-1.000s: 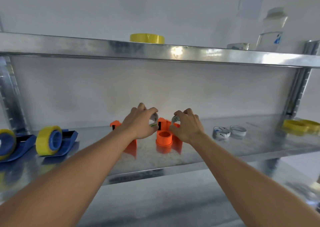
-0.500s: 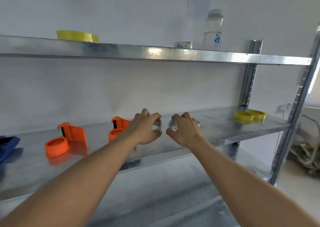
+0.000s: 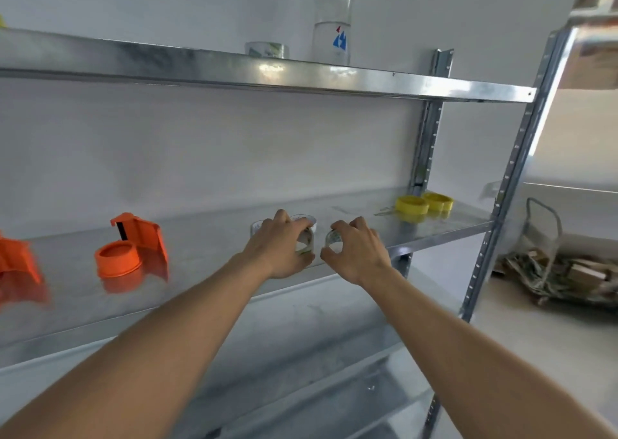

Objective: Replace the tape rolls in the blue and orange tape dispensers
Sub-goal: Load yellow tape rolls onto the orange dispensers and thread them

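- Galvanised metal shelf (image 3: 207, 268), the middle one, carries all that I work with.
- Orange dispenser (image 3: 133, 249) stands on it well to my left with its hub bare; a second orange dispenser (image 3: 15, 273) is cut by the left edge. I see no blue dispenser.
- Two yellow tape rolls (image 3: 423, 203) lie flat at the far right end of the shelf, touching each other.
- My left hand (image 3: 279, 249) has its fingers curled around a small spent roll (image 3: 306, 241), held upright just above the shelf.
- My right hand (image 3: 356, 253) pinches another small spent roll (image 3: 334, 240) in the same way, just beside the first.
- Two more small rolls (image 3: 302, 219) lie behind my left hand, partly hidden.
- I judge the step is putting away the old rolls; next I should set both down beside those, release them, then reach right for the yellow rolls.
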